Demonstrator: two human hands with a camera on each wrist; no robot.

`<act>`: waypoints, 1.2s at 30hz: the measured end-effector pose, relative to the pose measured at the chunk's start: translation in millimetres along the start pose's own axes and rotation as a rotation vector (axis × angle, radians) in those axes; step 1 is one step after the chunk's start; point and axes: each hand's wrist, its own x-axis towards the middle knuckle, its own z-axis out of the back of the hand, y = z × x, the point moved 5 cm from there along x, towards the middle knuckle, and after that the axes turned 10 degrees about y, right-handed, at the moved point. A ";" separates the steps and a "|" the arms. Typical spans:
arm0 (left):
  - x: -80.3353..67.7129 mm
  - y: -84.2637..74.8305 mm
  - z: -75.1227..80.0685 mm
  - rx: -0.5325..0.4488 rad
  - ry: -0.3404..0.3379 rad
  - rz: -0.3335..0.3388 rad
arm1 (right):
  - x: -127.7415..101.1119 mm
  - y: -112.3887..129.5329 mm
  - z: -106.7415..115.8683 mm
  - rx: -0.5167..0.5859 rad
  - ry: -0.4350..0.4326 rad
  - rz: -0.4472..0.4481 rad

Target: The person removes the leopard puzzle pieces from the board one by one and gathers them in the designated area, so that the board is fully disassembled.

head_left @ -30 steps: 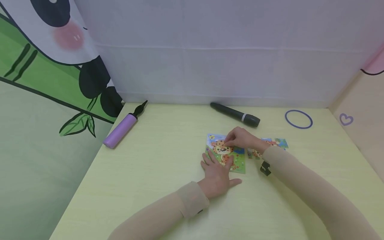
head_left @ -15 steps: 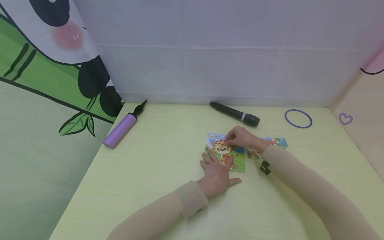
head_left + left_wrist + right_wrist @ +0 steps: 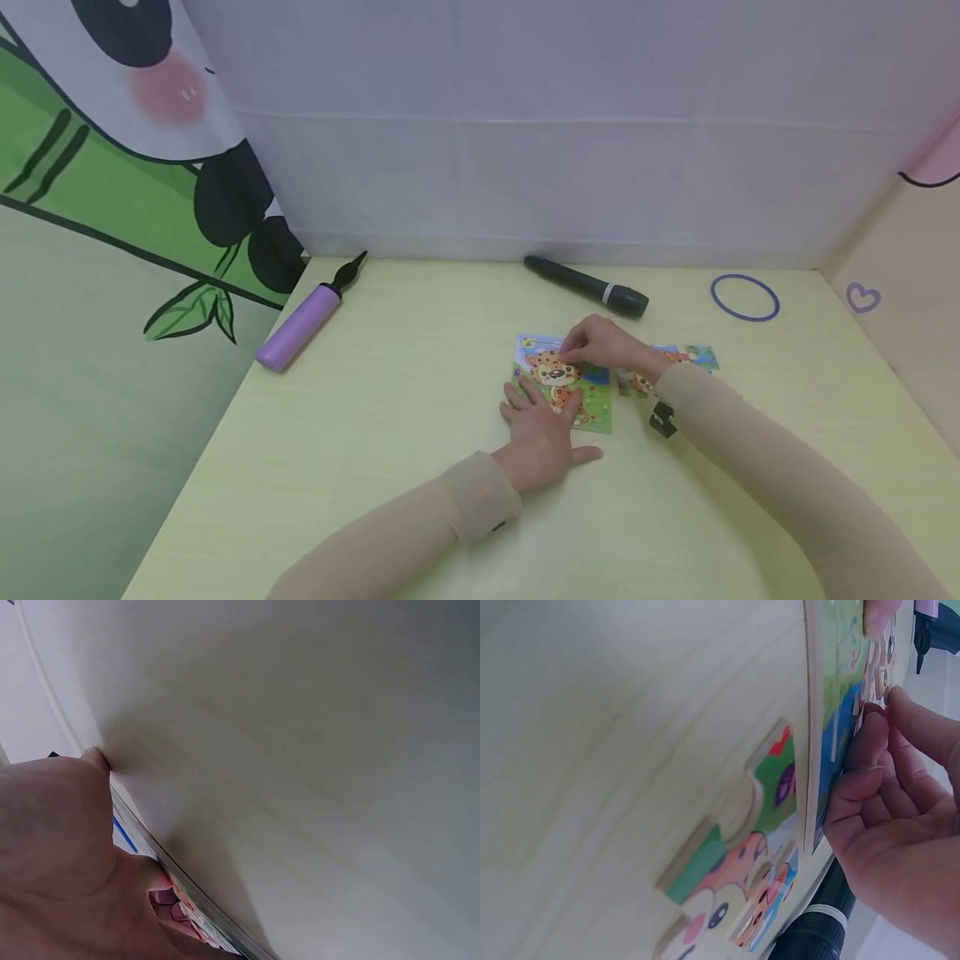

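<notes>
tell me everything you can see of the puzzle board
The puzzle board lies flat on the table, just left of loose pieces. Rectangular, it has a pale, wood-like edge and a bright picture: a spotted animal, green ground, blue toward the far side. The left hand rests spread fingers on its near left part; the right hand, fingers curled, appears to touch it farther up, hiding some.

Your left hand [image 3: 542, 442] lies palm down, fingers spread forward and thumb pointing out to your right — the left forearm [image 3: 390, 533] angles in from below. Your right hand [image 3: 603, 343] sits farther forward, fingers curled, fingertips pinched — the right forearm [image 3: 780, 454] slanting behind it.
</notes>
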 end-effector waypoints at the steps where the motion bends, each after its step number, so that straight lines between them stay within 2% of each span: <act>1: 0.1 -0.1 -0.3 -0.003 0.001 0.001 | 0.2 -0.2 0.1 0.002 0.000 0.001; 6: 1.1 -0.1 -1.8 -0.014 0.005 0.011 | 0.8 -1.6 0.6 0.038 0.002 0.005; 12: 0.8 0.3 -0.7 -0.008 -0.001 0.025 | -0.6 -1.6 1.8 0.118 0.020 0.055; 17: 0.9 0.4 -1.2 -0.025 -0.001 0.027 | -3.7 1.5 7.2 0.106 0.023 0.072; 23: 1.5 -0.2 -1.5 -0.040 -0.003 0.020 | -8.3 0.2 17.6 0.137 -0.005 0.072; 27: 1.0 -0.1 -0.9 -0.035 0.002 0.025 | -13.1 -1.6 23.2 0.116 -0.027 0.062; 36: -0.9 -1.2 0.7 -0.020 0.000 0.037 | -22.7 -11.2 30.4 0.141 -0.024 0.028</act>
